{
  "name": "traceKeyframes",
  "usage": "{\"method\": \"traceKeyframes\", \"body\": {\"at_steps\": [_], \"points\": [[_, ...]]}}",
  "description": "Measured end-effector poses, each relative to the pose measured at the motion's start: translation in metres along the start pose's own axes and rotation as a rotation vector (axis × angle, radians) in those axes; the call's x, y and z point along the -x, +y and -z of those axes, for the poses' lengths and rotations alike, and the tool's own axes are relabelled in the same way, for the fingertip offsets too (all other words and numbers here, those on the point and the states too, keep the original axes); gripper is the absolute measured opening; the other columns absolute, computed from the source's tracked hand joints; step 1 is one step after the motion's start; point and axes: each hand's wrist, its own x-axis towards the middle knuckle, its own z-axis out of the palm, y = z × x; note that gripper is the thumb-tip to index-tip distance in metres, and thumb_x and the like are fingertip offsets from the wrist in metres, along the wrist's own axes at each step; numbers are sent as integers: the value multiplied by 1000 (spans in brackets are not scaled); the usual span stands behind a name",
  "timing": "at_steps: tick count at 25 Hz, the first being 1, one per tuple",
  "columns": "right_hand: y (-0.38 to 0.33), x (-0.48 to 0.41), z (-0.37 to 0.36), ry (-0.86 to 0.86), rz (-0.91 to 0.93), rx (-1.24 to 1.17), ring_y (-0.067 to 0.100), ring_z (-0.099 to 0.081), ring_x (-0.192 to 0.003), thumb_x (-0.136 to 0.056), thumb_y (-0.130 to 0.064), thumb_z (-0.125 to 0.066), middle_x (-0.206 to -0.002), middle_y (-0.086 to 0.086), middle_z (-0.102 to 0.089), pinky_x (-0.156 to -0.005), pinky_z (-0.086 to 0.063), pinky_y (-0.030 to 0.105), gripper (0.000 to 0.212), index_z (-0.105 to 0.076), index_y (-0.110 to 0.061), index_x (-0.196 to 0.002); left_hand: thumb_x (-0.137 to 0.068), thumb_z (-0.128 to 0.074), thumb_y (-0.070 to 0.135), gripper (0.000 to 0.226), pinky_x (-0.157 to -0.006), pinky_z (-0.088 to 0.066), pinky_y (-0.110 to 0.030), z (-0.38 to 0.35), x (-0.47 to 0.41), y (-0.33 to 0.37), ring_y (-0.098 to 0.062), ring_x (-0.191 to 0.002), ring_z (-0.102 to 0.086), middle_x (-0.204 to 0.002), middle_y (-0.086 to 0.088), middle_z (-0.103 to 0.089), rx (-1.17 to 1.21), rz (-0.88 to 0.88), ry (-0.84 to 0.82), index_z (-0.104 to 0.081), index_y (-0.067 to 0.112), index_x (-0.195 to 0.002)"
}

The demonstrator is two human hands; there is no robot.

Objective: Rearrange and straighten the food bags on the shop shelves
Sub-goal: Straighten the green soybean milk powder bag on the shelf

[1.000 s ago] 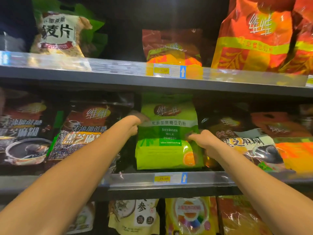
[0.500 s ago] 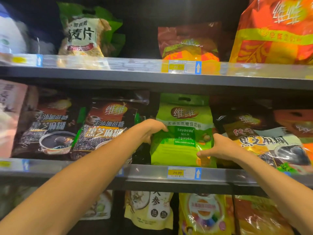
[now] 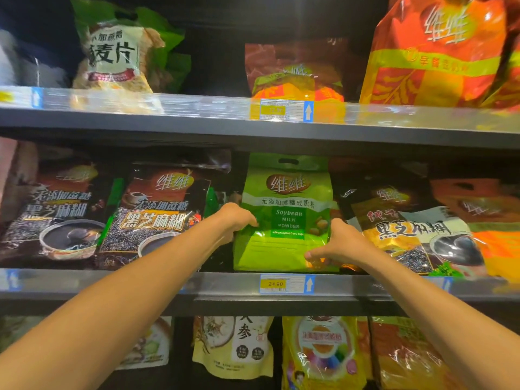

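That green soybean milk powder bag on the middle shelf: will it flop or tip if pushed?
Likely semi-stiff: the green soybean milk powder bag stands upright, looking full. Glossy film may slip; left hand and right hand pinch its sides. Tall, so it might tip.

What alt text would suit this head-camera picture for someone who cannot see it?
A person's left hand and right hand grip the sides of a green soybean milk powder bag standing on a shop shelf. A dark sesame bag stands to its left.
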Motion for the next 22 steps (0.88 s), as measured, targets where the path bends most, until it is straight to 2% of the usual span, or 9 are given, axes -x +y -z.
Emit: {"method": "traceKeyframes", "body": {"at_steps": [3,6,8,11,14,18,19,20,22], "points": [[-1,-8,-5,13,-6,33,13,-75,-68,-69,-47,-93,-80,-1,-72,-64,-62,32,62,-48,-15,-97,-86,-74,-5,60,-93,-56,-48,-4,-9,-2,-35,-112,-64,-132,-16,-64,44,-26,36,-51,8,-139],[0,-19,-6,-6,-11,25,15,-77,-67,-72,-44,-92,-72,2,-76,-65,-60,29,50,-58,-12,-89,-82,-75,-12,69,-89,-55,-43,-8,-18,-2,-31,-110,-60,-126,-13,-62,54,-111,76,-47,8,-142],[0,-24,-6,-28,-18,44,16,-77,-72,-74,-45,-90,-73,3,-77,-67,-59,28,47,-65,-8,-90,-80,-76,-15,76,-90,-55,-44,-10,-22,-3,-33,-115,-60,-131,-16,-61,37,-161,103,-44,11,-143],[0,-27,-7,-48,-33,25,15,-77,-71,-75,-45,-89,-75,3,-78,-66,-59,26,45,-64,-10,-90,-80,-77,-14,78,-96,-53,-42,-11,-27,-5,-35,-126,-57,-137,-18,-58,-8,-182,122,-41,8,-146],[0,-26,-6,-67,-39,-16,18,-79,-77,-76,-41,-89,-79,4,-79,-77,-64,32,44,-59,-13,-90,-80,-78,-11,80,-100,-52,-42,-11,-26,-4,-35,-128,-55,-140,-18,-56,-55,-167,137,-39,7,-148],[1,-21,0,-85,-45,-101,19,-79,-73,-79,-35,-89,-87,10,-78,-64,-63,25,44,-54,-13,-94,-81,-81,-2,92,-104,-52,-49,-11,-20,-1,-37,-130,-55,-145,-18,-54,-154,-130,135,-31,11,-156],[2,-20,1,-79,-44,-108,20,-79,-73,-79,-34,-89,-87,11,-77,-64,-64,27,46,-53,-12,-96,-81,-82,2,94,-104,-52,-49,-10,-19,-1,-37,-130,-55,-146,-18,-54,-185,-125,136,-29,12,-158],[3,-19,0,-70,-45,-112,20,-79,-72,-79,-35,-89,-87,10,-77,-66,-65,30,48,-51,-12,-100,-82,-82,6,91,-104,-53,-49,-10,-15,-1,-36,-128,-57,-145,-18,-55,-221,-123,138,-30,10,-157],[6,-17,0,-29,-42,-136,21,-78,-73,-79,-36,-88,-93,8,-74,-69,-66,37,52,-50,-13,-108,-88,-78,12,73,-102,-53,-47,-12,-5,1,-34,-121,-60,-139,-17,-59,-301,-140,157,-39,4,-149]]}}
